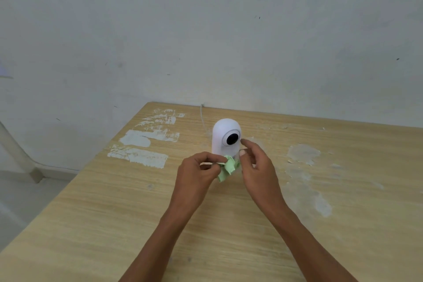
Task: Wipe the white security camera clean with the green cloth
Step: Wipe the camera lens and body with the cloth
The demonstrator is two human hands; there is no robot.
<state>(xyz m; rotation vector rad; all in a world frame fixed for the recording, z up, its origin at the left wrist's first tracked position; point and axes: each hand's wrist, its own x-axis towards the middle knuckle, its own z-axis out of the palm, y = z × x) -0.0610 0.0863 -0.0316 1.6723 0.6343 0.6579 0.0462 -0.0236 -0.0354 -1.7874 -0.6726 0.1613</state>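
Observation:
The white security camera (225,136) stands upright on the wooden table (114,213), its black lens facing me and a little right. Just in front of its base, a crumpled green cloth (227,167) hangs between both hands. My left hand (198,170) pinches the cloth's left side with thumb and fingers. My right hand (254,162) holds the cloth's right side, its index finger raised beside the camera's lower right, close to the lens. The camera's base is partly hidden by the cloth and fingers.
White paint patches (142,144) mark the table's far left; scuffed pale stains (304,155) lie to the right. A thin white cable (202,117) runs from behind the camera to the table's back edge at the wall. The table's left edge drops to the floor.

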